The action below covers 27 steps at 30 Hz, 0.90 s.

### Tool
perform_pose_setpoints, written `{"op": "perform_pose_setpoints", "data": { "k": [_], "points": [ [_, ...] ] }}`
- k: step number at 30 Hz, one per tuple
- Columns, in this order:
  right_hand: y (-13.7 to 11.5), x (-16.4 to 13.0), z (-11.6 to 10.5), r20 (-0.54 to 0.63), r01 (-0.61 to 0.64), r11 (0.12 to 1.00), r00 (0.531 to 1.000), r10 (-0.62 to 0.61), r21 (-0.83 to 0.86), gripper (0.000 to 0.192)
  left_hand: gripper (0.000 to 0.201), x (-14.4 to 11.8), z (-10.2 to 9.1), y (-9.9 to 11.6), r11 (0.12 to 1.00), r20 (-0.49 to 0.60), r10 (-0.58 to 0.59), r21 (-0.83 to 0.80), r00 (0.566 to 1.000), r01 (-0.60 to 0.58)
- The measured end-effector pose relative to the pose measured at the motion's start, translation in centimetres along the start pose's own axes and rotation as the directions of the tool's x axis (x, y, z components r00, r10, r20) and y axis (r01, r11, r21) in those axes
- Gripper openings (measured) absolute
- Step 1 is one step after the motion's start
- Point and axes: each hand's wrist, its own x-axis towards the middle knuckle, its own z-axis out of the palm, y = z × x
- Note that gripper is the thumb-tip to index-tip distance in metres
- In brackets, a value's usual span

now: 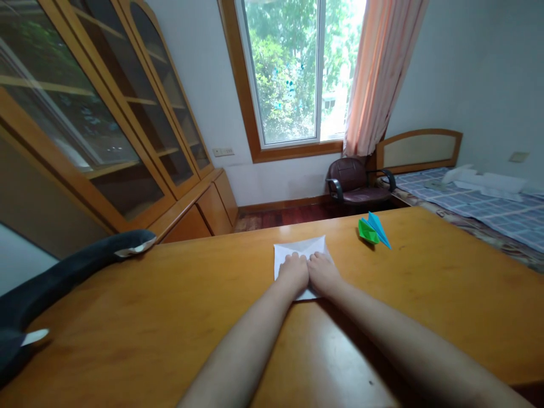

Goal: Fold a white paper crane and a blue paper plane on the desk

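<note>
A white sheet of folded paper (297, 247) lies on the wooden table (238, 306), with flaps folded in toward its middle. My left hand (294, 273) is on the paper's centre, fingers curled and closed against it. Right beside it, my right hand (322, 273) also has its fingers bent and closed on the paper. The two hands nearly touch, and they hide the middle of the sheet. Exactly what the fingertips pinch is out of sight.
A green folded paper boat (368, 232) and a blue paper plane (379, 229) lie on the table to the right. At the left edge is a dark curved object (72, 269) with white parts. Beyond stand a chair (355, 181), a bed (476, 195) and a glass-door cabinet (170, 195).
</note>
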Motion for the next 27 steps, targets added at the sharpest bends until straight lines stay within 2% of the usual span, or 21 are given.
{"op": "perform_pose_setpoints", "data": {
  "k": [2,4,5,7,9,12,16,21,27],
  "points": [
    [0.6,0.0,0.4,0.01,0.043,0.996,0.999,-0.044,0.076,0.031,0.037,0.3,1.1,-0.2,0.993,-0.079,-0.114,-0.031,0.99,0.112],
    [1.4,-0.1,1.1,-0.025,0.096,0.984,0.995,-0.093,0.148,0.031,0.044,0.4,2.1,-0.7,0.991,-0.129,-0.135,-0.042,0.982,0.131],
    [1.7,-0.3,1.5,-0.063,0.108,0.978,0.993,-0.098,0.18,0.032,0.049,0.5,2.6,-1.0,0.991,-0.13,-0.133,-0.046,0.983,0.128],
    [2.4,-0.6,2.4,-0.127,0.062,0.973,0.991,-0.035,0.222,0.036,0.06,0.6,3.2,-1.3,0.992,-0.116,-0.127,-0.037,0.985,0.124],
    [2.8,-0.8,3.1,-0.134,0.014,0.976,0.991,0.016,0.217,0.04,0.067,0.7,3.4,-1.5,0.991,-0.084,-0.137,-0.014,0.987,0.136],
    [3.1,-0.3,3.2,-0.134,0.049,0.986,0.991,-0.027,0.162,0.042,0.071,0.9,3.4,-1.4,0.988,-0.043,-0.155,0.008,0.987,0.156],
    [3.7,1.5,2.6,-0.072,0.141,0.98,0.989,-0.132,0.143,0.046,0.071,0.8,3.5,-1.6,0.994,-0.03,-0.107,0.002,0.994,0.107],
    [4.4,2.7,2.8,0.008,0.064,0.973,0.998,-0.068,0.221,0.055,0.074,0.1,3.7,-1.8,1.0,-0.053,-0.008,-0.007,0.999,0.007],
    [4.5,2.6,3.0,0.053,-0.011,0.979,0.999,0.0,0.202,0.061,0.093,-1.9,3.3,-2.3,0.998,0.001,0.053,-0.019,0.999,-0.053]
  ]
}}
